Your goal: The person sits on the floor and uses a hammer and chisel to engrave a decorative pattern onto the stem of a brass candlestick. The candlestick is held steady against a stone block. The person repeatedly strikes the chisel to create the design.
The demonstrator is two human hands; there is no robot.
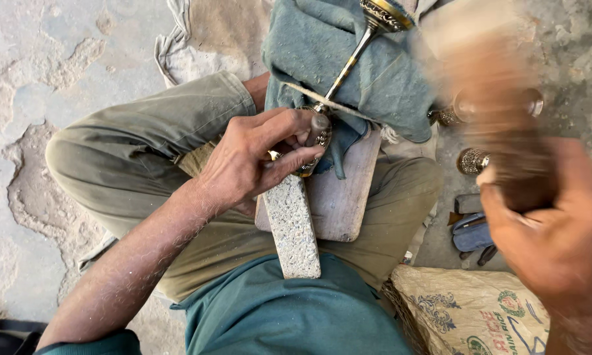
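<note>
We saw a slim metal stem (pixel 346 66), silver with brass bands and an ornate engraved cup at its 1 o'clock end, lying across a blue-grey cloth (pixel 375 72) near frame centre. Our left hand (pixel 253 161) was closed around the stem's lower ornamented knob, thumb and fingers pinching it above a speckled stone block (pixel 293 223) on a smooth wooden board (pixel 345 194). Our right hand (pixel 559 243), at 4 o'clock, gripped a blurred wooden mallet (pixel 490 98)

Cracked, patchy concrete floor (pixel 40 79) in daylight, printed woven sack (pixel 467 309) lying nearby
</note>
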